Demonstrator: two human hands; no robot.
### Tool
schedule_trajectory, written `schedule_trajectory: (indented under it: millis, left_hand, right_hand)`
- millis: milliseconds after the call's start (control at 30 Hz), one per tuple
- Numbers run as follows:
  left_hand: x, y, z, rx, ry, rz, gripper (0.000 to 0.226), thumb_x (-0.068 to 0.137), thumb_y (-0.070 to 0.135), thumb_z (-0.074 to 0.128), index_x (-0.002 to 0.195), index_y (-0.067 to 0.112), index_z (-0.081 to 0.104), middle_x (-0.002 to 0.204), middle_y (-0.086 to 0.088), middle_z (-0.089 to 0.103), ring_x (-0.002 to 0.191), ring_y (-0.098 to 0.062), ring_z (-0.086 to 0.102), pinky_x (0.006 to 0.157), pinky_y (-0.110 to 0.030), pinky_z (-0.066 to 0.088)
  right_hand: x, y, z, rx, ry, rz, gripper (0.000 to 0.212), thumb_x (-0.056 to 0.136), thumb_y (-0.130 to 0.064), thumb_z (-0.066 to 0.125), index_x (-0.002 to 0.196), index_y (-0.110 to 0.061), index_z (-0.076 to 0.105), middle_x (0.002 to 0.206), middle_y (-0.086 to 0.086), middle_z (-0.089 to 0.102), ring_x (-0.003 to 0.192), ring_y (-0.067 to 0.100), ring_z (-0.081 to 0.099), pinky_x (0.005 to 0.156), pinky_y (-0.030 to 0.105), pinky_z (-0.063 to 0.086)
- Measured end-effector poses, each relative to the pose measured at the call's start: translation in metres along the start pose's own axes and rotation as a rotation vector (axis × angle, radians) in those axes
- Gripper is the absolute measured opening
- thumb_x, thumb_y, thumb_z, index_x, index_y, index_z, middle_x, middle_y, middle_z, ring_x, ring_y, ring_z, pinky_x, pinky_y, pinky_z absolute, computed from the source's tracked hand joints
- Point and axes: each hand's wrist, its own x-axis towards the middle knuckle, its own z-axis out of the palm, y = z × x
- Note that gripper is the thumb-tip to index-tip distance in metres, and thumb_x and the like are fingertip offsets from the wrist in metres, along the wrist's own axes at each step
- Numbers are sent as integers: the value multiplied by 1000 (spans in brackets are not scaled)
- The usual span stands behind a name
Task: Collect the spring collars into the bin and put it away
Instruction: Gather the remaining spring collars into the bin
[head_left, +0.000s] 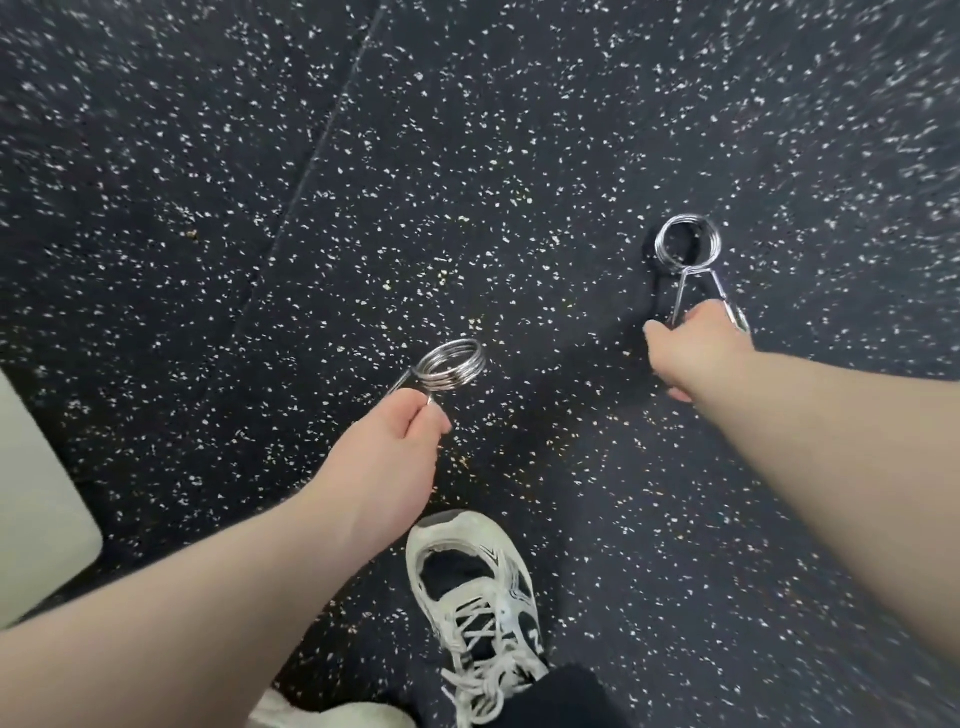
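My left hand (382, 457) grips the handles of a chrome spring collar (453, 365), holding its coil up above the floor near the middle of the view. Farther right, my right hand (693, 353) is closed around the two wire handles of a second chrome spring collar (687, 244). Its ring points away from me and sits low over the floor, casting a dark shadow beside it. I cannot tell whether that ring touches the floor. No bin is clearly in view.
Black rubber flooring with white speckles (467, 130) fills the view, with a seam (322, 130) running diagonally at upper left. A pale rounded object (36, 493) shows at the left edge. My white sneaker (483, 592) stands at the bottom centre.
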Motion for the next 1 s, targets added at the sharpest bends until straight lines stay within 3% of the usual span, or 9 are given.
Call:
schedule_trajectory:
  millis: [167, 300, 400, 500, 633, 667, 733, 800, 1000]
  left_hand:
    - [-7, -10, -6, 60, -23, -10, 31, 99, 40, 35, 82, 29, 59, 52, 15, 45, 47, -9, 39, 54, -29, 34]
    - [-9, -14, -11, 48, -14, -51, 33, 100, 45, 35, 86, 23, 56, 60, 9, 46, 54, -13, 40, 60, -32, 37]
    - [-9, -19, -12, 47, -7, -73, 35, 96, 51, 37, 82, 22, 50, 65, 6, 46, 57, -16, 41, 62, -36, 39]
    - [-12, -23, -12, -6, -12, -72, 36, 87, 58, 39, 78, 24, 48, 66, 5, 47, 57, -16, 39, 61, -38, 39]
    - [-21, -30, -16, -32, -21, -68, 36, 90, 56, 40, 80, 23, 47, 66, 6, 48, 57, -16, 40, 60, -37, 42]
    - [-23, -33, -18, -41, -19, -72, 37, 90, 57, 40, 82, 22, 48, 67, 5, 49, 58, -16, 41, 60, -38, 43]
    - [-28, -39, -24, -69, -11, -83, 37, 90, 57, 40, 83, 22, 49, 68, 5, 50, 57, -16, 41, 59, -39, 43]
    - [-34, -46, -31, -77, 4, -94, 36, 91, 56, 40, 81, 22, 49, 66, 4, 51, 56, -16, 42, 59, -39, 44]
    - [-57, -69, -59, -148, 72, -119, 35, 91, 53, 42, 82, 20, 51, 65, 4, 52, 56, -17, 45, 62, -39, 45]
  right_hand:
    - [-1, -10, 13, -144, 5, -127, 28, 94, -27, 41, 108, -9, 58, 116, 17, 60, 103, 35, 56, 77, 33, 44]
    - [-23, -14, 21, -108, 41, -150, 30, 89, -31, 43, 96, -11, 65, 125, 14, 43, 100, 33, 43, 72, 34, 36]
    - [-44, -13, 23, -215, 125, -281, 29, 83, -38, 45, 74, -17, 64, 115, 7, 41, 102, 28, 37, 81, 38, 42]
    - [-61, -13, 25, -285, 160, -435, 31, 80, -38, 47, 59, -19, 58, 109, 0, 41, 98, 23, 30, 91, 39, 36]
    - [-84, -23, 34, -306, 22, -573, 33, 81, -39, 50, 56, -18, 57, 144, -4, 37, 128, 23, 26, 104, 42, 24]
    - [-90, -28, 36, -276, -31, -600, 33, 81, -38, 50, 55, -17, 52, 142, -3, 41, 128, 24, 32, 103, 41, 27]
    - [-106, -38, 39, -174, -170, -618, 33, 80, -35, 49, 56, -16, 40, 101, -2, 54, 92, 24, 51, 78, 35, 41]
    - [-123, -47, 43, -92, -290, -581, 27, 81, -32, 47, 62, -17, 36, 71, -3, 48, 63, 20, 41, 56, 29, 36]
    - [-177, -71, 56, -171, -454, -610, 22, 87, -32, 43, 69, -18, 40, 66, -2, 46, 63, 20, 40, 55, 29, 32]
